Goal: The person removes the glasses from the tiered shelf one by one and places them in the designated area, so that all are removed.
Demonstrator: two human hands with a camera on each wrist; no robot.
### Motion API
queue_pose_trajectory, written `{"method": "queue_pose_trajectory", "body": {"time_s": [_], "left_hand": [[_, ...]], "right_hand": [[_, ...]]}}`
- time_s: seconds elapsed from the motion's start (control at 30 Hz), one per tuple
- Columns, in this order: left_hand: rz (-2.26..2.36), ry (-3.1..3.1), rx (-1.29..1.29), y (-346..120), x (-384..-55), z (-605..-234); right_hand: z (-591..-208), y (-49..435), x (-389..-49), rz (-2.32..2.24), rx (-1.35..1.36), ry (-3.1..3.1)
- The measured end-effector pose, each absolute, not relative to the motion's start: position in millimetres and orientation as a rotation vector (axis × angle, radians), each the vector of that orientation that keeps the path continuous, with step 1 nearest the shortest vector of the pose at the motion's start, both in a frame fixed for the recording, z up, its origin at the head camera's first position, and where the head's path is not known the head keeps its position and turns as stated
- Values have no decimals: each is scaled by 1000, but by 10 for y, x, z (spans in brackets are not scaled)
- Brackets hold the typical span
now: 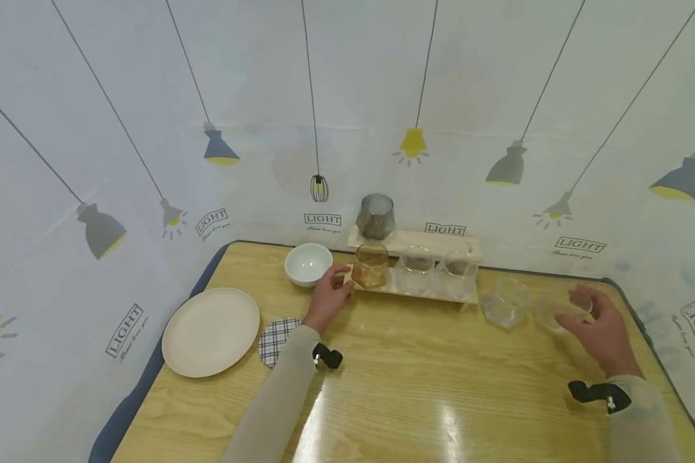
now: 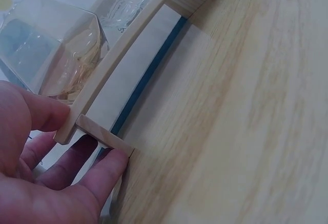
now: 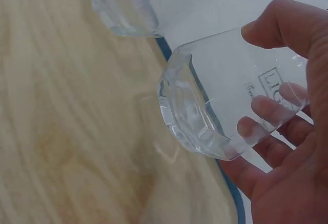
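My left hand (image 1: 327, 299) grips the left end of a two-tier wooden rack (image 1: 414, 242), fingers at its rail and end piece (image 2: 105, 134). Over at the right, my right hand (image 1: 605, 331) holds a clear faceted drinking glass (image 3: 195, 101) by its sides, thumb on one side and fingers on the other, close over the table. A second clear glass (image 1: 506, 302) stands just left of it. The rack's upper tier carries a grey glass (image 1: 376, 217). On the lower tier stand an amber glass (image 1: 372, 267) and two clear glasses (image 1: 416, 273).
A white bowl (image 1: 308, 265) sits left of the rack. Farther left lie a cream plate (image 1: 211, 331) and a checked round coaster (image 1: 278, 337), partly behind the left sleeve. A lamp-print sheet (image 1: 347, 116) lines the back and sides of the wooden table (image 1: 405, 379).
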State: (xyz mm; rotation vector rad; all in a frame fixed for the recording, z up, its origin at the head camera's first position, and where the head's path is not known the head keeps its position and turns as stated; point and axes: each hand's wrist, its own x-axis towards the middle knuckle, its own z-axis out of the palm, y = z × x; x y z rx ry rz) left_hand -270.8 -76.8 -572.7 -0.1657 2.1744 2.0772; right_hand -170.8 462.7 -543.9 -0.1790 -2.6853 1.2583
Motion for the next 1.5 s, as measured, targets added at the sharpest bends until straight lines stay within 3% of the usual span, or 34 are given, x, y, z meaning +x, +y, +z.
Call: {"method": "queue_pose_trajectory", "body": {"time_s": [0.97, 1.5], "left_hand": [[2081, 2174, -156, -779, -2693, -5723], [2063, 2195, -161, -769, -2691, -5705]], "right_hand": [[-5544, 4600, -1696, 1345, -184, -2720], [-5091, 4412, -1783, 1364, -214, -2458]]}}
